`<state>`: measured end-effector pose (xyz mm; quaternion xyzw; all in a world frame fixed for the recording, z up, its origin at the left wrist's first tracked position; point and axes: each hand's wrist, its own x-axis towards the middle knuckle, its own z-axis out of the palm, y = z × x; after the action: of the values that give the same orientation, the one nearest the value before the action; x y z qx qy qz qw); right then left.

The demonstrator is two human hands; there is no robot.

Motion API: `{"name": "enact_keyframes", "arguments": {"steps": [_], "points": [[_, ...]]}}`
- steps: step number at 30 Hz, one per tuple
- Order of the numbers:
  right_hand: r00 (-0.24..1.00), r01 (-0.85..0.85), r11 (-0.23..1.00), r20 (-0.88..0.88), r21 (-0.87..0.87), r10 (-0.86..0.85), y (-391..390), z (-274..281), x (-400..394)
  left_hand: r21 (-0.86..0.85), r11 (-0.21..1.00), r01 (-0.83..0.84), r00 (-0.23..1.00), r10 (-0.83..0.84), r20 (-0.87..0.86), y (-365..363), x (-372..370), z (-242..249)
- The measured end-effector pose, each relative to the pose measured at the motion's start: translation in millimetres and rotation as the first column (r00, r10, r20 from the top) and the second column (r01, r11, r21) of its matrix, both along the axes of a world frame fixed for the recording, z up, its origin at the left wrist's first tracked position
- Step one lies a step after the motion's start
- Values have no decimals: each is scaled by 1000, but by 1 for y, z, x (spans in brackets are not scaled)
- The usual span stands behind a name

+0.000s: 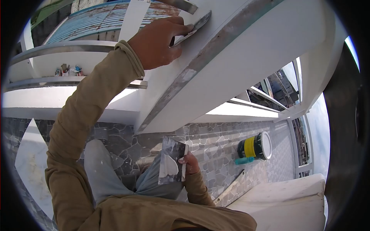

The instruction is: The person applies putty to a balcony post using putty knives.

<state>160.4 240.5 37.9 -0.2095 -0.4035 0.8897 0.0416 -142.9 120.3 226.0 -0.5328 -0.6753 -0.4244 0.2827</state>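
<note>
My left hand (160, 42) is raised at the end of an outstretched arm, its fingers closed on a putty knife (200, 23). The metal blade lies against the white face of a pillar (181, 63), close to a rough grey strip (216, 44) along its edge. Lower down, in front of my knee, my right hand (190, 162) grips the edge of a flat board (175, 148). White putty (168, 166) is spread over part of the board's grey-smeared face.
A dark bucket with a yellow label (250, 146) stands on the stone-patterned floor (216, 138), a teal object (244, 160) beside it. A long pale strip (229, 187) lies nearer. Metal rails (65, 49) run left of the pillar; small items (69, 71) sit on a ledge.
</note>
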Motion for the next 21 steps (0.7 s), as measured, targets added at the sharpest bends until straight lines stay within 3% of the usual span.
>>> {"name": "enact_keyframes", "arguments": {"steps": [2,5,7,9,11,13,14,18,21], "points": [[1000,-6,1000,-21,22,6,4,-8,1,26,999,46,998,-45,-45,0,4,-12],[999,-48,999,-3,25,48,11,-16,3,-11,997,71,997,-71,40,-9,21,-30],[990,-138,989,-43,-55,136,9,-12,-1,-164,982,92,988,-69,140,-17,27,-48],[993,-121,991,-21,-55,120,-2,-1,-5,-137,986,98,984,-76,160,-34,25,-51],[996,-94,995,1,-46,94,-12,13,-8,50,996,79,996,-81,44,-47,20,-48],[998,-60,997,-17,37,61,-19,20,-7,267,958,103,922,-193,335,-53,11,-35],[999,-53,997,-6,49,53,-17,14,-3,278,957,80,880,-199,432,-56,5,-27],[1000,25,994,5,110,-26,-11,2,7,155,986,-61,887,-18,461,-51,-19,-15],[999,33,996,19,79,-34,-14,11,7,70,987,-141,945,113,308,-34,-20,-17]]}}
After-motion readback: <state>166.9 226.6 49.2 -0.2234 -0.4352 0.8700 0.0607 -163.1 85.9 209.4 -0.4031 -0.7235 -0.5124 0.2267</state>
